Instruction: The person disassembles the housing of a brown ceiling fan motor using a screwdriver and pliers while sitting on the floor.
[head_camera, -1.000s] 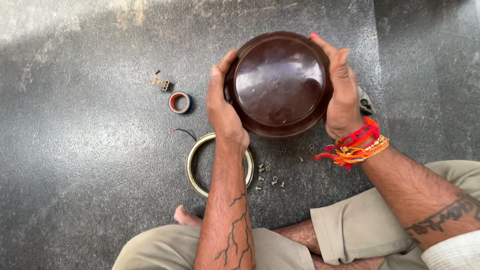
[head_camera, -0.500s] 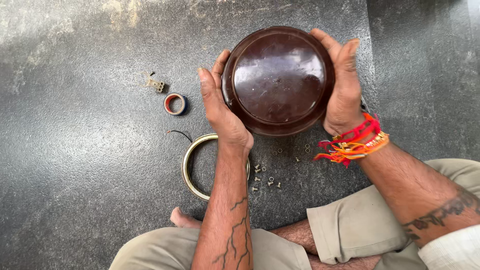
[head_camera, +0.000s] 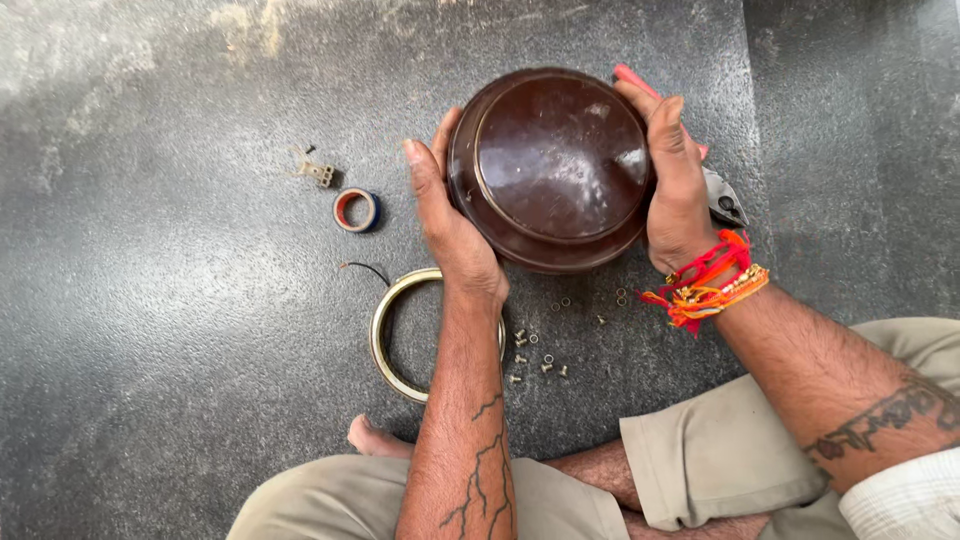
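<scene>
Both hands clasp round brown metal housing (head_camera: 555, 165) over dark floor (head_camera: 150, 350). Left hand (head_camera: 450, 225) fingers pressed together along its left wall; right hand (head_camera: 680, 185) fingers close together on opposite wall. Metal ring (head_camera: 385, 335), screws (head_camera: 530, 355) lie just below housing; tape roll (head_camera: 356, 210) left of it.

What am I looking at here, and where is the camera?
No machine here: a person sits cross-legged on a dark stone floor, filmed from a camera worn on their own head, looking down. The left hand and right hand grip a round brown dome-shaped cover between them. On the floor lie a brass-coloured ring, a small roll of tape, a small beige part, scattered little screws and, partly hidden behind the right hand, red-handled pliers.
</scene>
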